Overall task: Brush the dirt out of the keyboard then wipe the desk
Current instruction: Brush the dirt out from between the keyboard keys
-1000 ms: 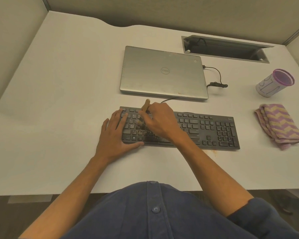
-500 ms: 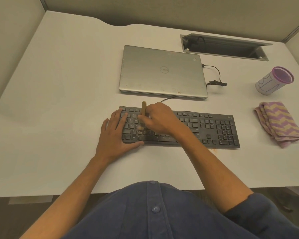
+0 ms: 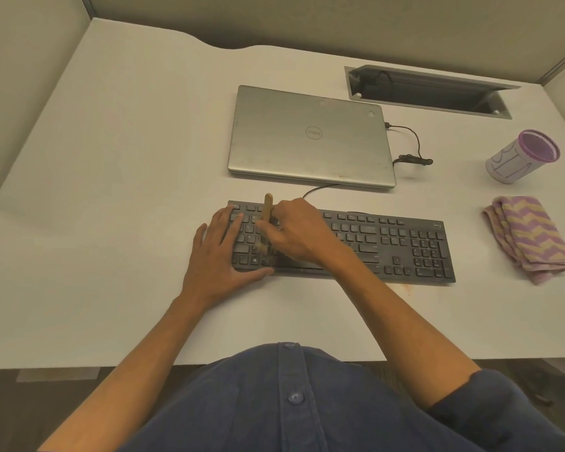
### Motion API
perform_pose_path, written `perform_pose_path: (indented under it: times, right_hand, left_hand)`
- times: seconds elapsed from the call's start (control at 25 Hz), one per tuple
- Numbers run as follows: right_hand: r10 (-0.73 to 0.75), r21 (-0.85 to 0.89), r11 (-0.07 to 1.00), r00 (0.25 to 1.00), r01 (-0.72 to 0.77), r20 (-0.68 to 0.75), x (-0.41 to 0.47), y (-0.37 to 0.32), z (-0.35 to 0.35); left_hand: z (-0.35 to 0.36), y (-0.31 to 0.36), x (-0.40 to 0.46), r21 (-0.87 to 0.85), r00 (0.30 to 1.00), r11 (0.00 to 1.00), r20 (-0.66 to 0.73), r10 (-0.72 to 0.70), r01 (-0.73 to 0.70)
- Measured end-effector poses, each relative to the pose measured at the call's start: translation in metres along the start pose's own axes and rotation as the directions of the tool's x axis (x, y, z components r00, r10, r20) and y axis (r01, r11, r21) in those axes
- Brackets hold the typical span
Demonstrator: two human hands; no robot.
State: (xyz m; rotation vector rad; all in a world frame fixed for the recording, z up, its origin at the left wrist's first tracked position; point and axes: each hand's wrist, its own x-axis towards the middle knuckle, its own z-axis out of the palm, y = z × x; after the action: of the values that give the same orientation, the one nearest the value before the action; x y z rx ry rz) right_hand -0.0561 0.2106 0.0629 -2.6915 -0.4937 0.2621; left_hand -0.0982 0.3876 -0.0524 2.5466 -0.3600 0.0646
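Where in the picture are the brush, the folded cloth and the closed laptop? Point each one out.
brush (image 3: 268, 207): head view, on its wooden handle above the right hand.
folded cloth (image 3: 529, 236): head view, on its zigzag top.
closed laptop (image 3: 310, 138): head view, on its lid.

You see a closed silver laptop (image 3: 310, 137) at upper centre, a cable tray (image 3: 428, 92) in the upper right, and a purple-rimmed cup (image 3: 521, 157) at far right.

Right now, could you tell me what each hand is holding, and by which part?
The right hand grips the brush around its wooden handle, bristles down on the keyboard. The left hand holds nothing; it rests flat on the keyboard's left end.
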Motion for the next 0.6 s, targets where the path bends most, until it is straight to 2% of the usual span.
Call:
perform_pose_path:
  times: [0.08,0.2,0.32,0.48,0.6]
  right_hand:
    - [-0.019,-0.017,1.0,1.0,0.02,0.021,-0.001,-0.001,0.002]
    - [0.006,-0.006,1.0,1.0,-0.006,-0.029,-0.002,0.001,0.001]
    - [-0.011,-0.011,1.0,0.999,0.012,0.044,-0.001,0.002,0.003]
    - [0.048,0.014,0.999,0.991,-0.046,-0.128,0.007,0.003,0.004]
    - [0.066,0.0,0.998,0.997,-0.066,-0.037,0.009,0.003,0.004]
  left_hand:
    - [0.0,0.0,0.0,0.001,1.0,1.0,-0.004,-0.002,0.002]
    - [0.0,0.0,0.0,0.0,1.0,1.0,-0.002,0.004,-0.004]
    - [-0.001,-0.001,0.0,-0.008,1.0,1.0,-0.009,0.007,-0.007]
    - [-0.001,0.0,0.0,-0.002,1.0,1.0,-0.007,0.012,-0.012]
    - [-0.001,-0.001,0.0,0.004,1.0,1.0,-0.012,0.019,-0.019]
